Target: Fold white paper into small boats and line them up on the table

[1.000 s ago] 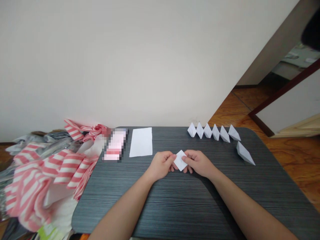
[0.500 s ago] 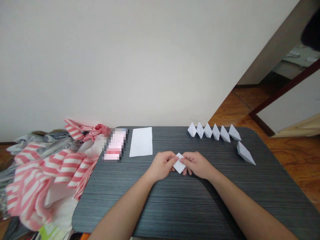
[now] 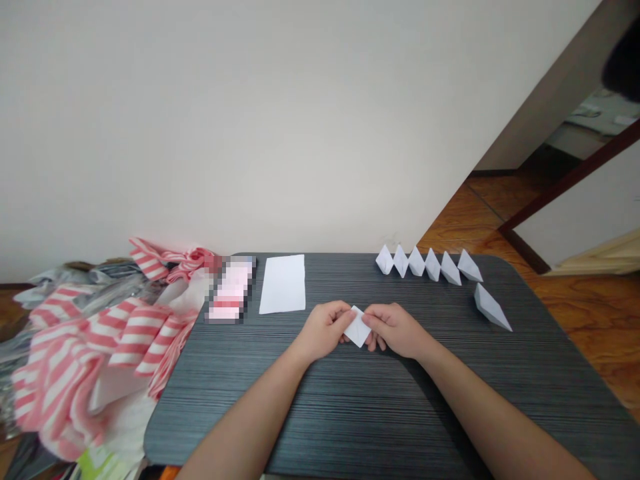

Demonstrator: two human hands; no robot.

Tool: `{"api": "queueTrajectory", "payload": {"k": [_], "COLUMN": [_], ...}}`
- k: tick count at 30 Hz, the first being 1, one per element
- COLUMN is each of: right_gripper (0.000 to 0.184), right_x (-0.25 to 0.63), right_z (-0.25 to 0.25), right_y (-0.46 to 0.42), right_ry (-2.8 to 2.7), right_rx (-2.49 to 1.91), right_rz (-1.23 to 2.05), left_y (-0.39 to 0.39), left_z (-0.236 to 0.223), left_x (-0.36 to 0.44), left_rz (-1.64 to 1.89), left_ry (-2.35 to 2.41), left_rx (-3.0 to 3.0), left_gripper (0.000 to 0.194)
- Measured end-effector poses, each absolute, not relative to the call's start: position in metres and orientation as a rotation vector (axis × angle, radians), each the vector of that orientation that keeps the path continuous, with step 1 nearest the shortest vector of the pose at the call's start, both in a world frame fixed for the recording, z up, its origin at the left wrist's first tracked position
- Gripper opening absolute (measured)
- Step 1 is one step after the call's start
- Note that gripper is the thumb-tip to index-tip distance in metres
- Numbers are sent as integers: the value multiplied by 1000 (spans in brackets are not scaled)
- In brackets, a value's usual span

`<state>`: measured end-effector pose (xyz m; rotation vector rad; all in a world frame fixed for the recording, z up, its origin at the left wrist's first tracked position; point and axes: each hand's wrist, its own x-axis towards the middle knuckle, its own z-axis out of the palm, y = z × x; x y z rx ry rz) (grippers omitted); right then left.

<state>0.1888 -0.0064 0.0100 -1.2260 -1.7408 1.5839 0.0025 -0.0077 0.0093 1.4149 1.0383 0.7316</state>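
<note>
A small folded white paper square point(image 3: 358, 331) is held cornerwise, like a diamond, over the middle of the dark table. My left hand point(image 3: 326, 330) pinches its left side, thumb on top and fingers curled beneath. On the opposite side my right hand point(image 3: 393, 328) grips it the same way, with some fingertips showing below. The fingers behind the paper are partly hidden. Several folded white paper pieces point(image 3: 417, 261) form a row along the back right edge. Another folded paper piece point(image 3: 491, 307) lies apart, nearer to me.
A flat white paper sheet point(image 3: 283, 285) lies at the back left of the dark striped table point(image 3: 350, 413). Beside it is a blurred-out pink and white item point(image 3: 231, 290). Red-and-white striped cloth point(image 3: 135, 330) is heaped left of the table. A wall point(image 3: 280, 133) rises behind.
Both hands keep their hold on the folded paper. The paper has shifted and turned very slightly between the fingers; the things on the table look the same.
</note>
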Motion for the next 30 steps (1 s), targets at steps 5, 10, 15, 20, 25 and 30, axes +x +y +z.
{"api": "queueTrajectory", "payload": {"k": [5,10,15,20,25,30], "right_gripper": [28,30,33,31,33,34], "right_x": [189,190,189,189,188,189], "right_z": [8,5,9,11,12,12], "right_y": [-7,-7,-7,-7,-7,-6], "right_ry": [-1753,-1757,-1761,-1752,-1733,-1695], "right_rx": [-1209,-1249,-1266,-1277,-1266,-1259], "right_rz": [1583,1558,1510,1501,1518,1536], "left_y": [-7,-6,-7,-8,-8,-7], "left_z": [4,1,7,10,8,4], "left_x": [3,3,2,1,0,1], "left_rz": [751,770,734,693,698,710], "left_ry": [1075,1100,1074,1108,1132,1091], "left_rx": [1394,1358,1403,1497,1494,1399], "left_gripper": [32,32,36,39,39,38]}}
